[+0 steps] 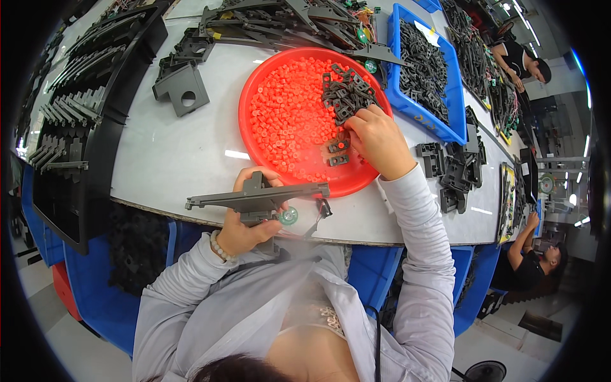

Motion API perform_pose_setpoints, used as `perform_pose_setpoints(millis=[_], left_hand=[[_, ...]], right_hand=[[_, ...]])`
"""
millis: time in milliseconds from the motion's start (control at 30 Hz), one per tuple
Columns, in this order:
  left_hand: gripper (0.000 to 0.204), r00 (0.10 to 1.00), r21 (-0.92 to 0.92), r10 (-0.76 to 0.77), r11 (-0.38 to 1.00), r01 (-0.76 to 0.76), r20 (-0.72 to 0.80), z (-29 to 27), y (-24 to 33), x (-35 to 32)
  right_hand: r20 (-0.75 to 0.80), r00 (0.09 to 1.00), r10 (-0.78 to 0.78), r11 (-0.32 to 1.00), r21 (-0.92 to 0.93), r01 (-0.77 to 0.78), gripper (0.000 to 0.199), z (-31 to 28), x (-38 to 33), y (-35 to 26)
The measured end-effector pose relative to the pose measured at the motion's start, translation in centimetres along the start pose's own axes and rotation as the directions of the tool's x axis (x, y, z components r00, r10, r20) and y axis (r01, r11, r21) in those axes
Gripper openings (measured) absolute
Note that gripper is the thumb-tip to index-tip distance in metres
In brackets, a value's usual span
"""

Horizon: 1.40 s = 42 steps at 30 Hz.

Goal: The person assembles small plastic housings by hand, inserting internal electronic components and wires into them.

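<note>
My left hand (245,230) is closed around a dark grey plastic bracket (254,201) with a long flat arm, held above the table's front edge. A translucent green disc (289,216) and a small black piece (324,208) with thin wires hang beside it. In the round red tray (244,121), my right hand (380,141) has its fingers bent and drawn together at a pile of small dark grey clips (349,94). Its fingertips are partly hidden, so what they pinch is unclear. Small orange-red caps (286,108) fill the tray's left side. One cap sits in a dark clip (339,146) near my right thumb.
A blue bin (423,70) of dark parts stands right of the tray. Grey housings (455,172) lie at right, and another housing (183,89) at left. Long brackets (280,22) are heaped behind. A black rack (95,140) stands left. Two people work at far right.
</note>
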State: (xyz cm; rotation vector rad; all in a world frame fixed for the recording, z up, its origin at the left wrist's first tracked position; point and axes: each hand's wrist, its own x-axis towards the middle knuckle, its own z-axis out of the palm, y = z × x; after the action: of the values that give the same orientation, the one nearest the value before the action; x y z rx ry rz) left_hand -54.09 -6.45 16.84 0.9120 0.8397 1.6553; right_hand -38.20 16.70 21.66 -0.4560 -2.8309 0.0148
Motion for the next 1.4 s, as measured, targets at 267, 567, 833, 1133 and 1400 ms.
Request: perform_pose_setpoints(millis=[267,567,833,1133,1400], left_hand=[[0.064,1.000,-0.002,0.012,1.000,-0.012,-0.007,-0.2,-0.2,-0.1],[0.063,1.000,-0.003,-0.016,1.000,0.016,0.006,-0.2,0.0,-0.1],[0.063,1.000,-0.011,-0.011,1.000,0.011,-0.003,-0.1,-0.1,-0.1],[0.063,1.000,-0.006,-0.004,1.000,0.004,0.010,-0.2,0.0,-0.1],[0.064,1.000,-0.001,-0.010,1.000,0.010,0.005,-0.2,0.1,0.0]], right_hand=[[-0.023,0.996,0.092,0.985,0.149,-0.088,0.014,-0.4,0.3,0.2],[0.017,0.961,0.275,0.795,0.559,-0.237,0.016,-1.2,-1.5,-1.9],[-0.035,0.991,0.128,0.898,0.429,-0.101,0.013,-0.6,-1.1,-3.0],[0.027,0.994,0.110,0.913,0.392,-0.112,0.025,-1.1,-1.5,-1.8],[-0.077,0.992,0.097,0.922,0.383,-0.061,0.020,-0.4,-1.4,-2.0]])
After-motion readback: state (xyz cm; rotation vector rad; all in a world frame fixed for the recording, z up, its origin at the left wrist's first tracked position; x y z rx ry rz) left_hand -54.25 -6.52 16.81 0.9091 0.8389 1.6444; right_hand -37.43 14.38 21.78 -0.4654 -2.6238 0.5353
